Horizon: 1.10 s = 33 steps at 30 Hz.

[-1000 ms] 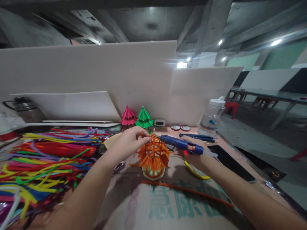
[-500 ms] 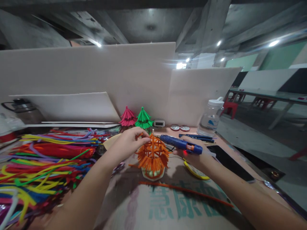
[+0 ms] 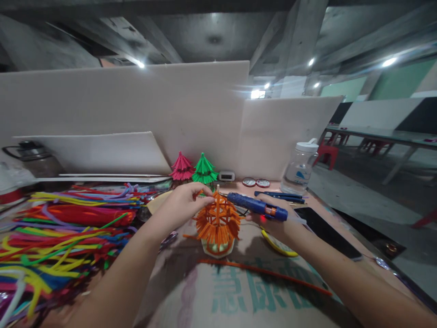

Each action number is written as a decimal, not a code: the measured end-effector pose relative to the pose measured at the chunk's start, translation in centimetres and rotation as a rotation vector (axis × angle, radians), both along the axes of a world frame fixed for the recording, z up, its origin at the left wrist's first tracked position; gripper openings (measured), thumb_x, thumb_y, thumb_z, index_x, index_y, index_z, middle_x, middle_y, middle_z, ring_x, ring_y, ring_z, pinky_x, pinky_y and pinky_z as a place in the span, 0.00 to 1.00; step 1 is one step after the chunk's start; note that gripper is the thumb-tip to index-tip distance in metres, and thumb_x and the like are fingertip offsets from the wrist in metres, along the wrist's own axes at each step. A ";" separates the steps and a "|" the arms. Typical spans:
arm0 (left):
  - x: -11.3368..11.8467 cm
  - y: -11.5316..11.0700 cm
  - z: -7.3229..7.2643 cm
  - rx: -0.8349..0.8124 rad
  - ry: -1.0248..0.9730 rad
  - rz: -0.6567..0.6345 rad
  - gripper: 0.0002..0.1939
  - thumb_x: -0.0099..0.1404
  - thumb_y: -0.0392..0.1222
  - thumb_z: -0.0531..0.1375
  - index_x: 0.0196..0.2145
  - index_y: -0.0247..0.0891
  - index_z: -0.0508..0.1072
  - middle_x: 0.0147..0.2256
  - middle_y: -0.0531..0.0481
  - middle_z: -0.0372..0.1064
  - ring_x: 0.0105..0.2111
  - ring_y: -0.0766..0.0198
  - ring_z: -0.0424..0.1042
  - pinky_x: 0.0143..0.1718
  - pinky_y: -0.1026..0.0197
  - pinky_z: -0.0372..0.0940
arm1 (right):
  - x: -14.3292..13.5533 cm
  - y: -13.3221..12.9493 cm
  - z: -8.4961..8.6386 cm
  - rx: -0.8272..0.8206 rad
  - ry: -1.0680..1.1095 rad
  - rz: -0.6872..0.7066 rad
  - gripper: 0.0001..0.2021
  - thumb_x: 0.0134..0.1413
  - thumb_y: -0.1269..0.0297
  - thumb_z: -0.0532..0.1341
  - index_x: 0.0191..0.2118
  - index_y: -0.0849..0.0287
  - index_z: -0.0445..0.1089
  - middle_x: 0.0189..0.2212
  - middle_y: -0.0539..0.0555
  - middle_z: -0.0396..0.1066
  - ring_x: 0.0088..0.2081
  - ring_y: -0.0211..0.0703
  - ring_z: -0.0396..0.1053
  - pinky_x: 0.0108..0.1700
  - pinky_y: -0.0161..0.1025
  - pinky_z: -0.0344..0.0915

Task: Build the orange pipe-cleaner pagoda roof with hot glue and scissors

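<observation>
An orange pipe-cleaner structure (image 3: 218, 228) with a fringed lower tier and an upright post stands on a pale base at the middle of the table. My left hand (image 3: 189, 200) is at its upper left, thumb and fingers pinched on a small orange piece. From the right, my right hand (image 3: 275, 216) is wrapped round a blue glue gun (image 3: 256, 205) with a red light, its nozzle close to the top of the structure. Whether the nozzle touches is too small to tell. One long orange pipe cleaner (image 3: 266, 269) lies in front.
Many coloured pipe cleaners (image 3: 68, 237) cover the left side. Behind stand a pink tree (image 3: 182, 167), a green tree (image 3: 204, 168) and a small clock (image 3: 226, 176). To the right are yellow-handled pliers (image 3: 280, 245), a black phone (image 3: 327, 233) and a water jug (image 3: 298, 168).
</observation>
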State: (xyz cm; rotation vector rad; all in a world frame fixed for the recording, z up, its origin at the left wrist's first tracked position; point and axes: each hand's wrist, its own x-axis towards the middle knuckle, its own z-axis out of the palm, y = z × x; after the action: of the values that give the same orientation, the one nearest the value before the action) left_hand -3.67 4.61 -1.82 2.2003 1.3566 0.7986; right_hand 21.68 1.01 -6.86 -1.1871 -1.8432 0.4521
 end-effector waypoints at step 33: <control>-0.2 0.2 -0.2 -0.034 -0.006 0.008 0.13 0.61 0.49 0.60 0.36 0.39 0.77 0.28 0.52 0.72 0.26 0.64 0.67 0.25 0.65 0.57 | 0.2 -0.1 0.1 0.059 -0.184 -0.105 0.10 0.51 0.59 0.66 0.25 0.56 0.67 0.21 0.48 0.68 0.23 0.40 0.64 0.26 0.34 0.55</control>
State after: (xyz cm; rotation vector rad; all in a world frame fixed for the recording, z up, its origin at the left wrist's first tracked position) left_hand -3.85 4.77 -2.03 2.1662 1.3662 0.7792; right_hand 21.92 0.86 -6.75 -1.3141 -1.9243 0.2348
